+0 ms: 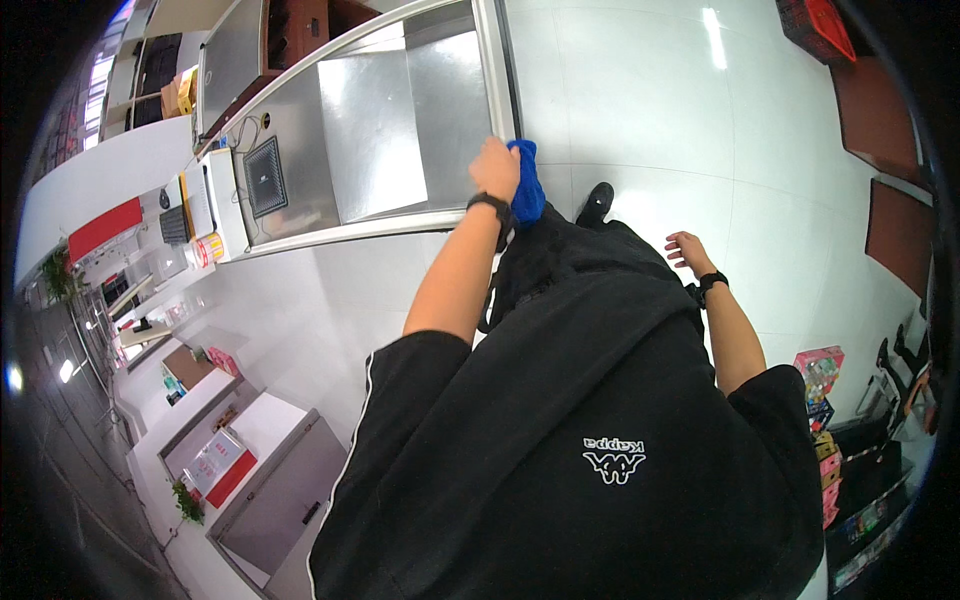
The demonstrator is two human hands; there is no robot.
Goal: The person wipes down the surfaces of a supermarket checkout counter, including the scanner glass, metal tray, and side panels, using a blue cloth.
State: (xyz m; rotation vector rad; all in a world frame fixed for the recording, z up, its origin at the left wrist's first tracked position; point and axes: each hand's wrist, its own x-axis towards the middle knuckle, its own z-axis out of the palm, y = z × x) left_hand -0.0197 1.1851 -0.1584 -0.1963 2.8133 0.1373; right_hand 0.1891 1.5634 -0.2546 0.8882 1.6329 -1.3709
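Observation:
My left hand (pixel 495 171) is at the corner edge of a stainless-steel counter (pixel 292 97), gripping a blue cloth (pixel 529 184). The cloth bunches along the outer side of the pale rim, and part of it is hidden by my fingers. A black band circles that wrist. Away from the counter, my right hand (pixel 690 253) hangs over the tiled floor beside my dark trousers, its fingers loosely bent and apart with nothing in them. It also has a black watch or band (pixel 712 280) at the wrist.
On the counter's far part lies a black perforated pad (pixel 265 177) with cables near it. A keyboard (pixel 175 225) and a striped tub (pixel 206 250) stand beyond. A red basket (pixel 817 30) and brown panels (pixel 876 112) line the right. Boxed goods (pixel 819 371) are behind my right arm.

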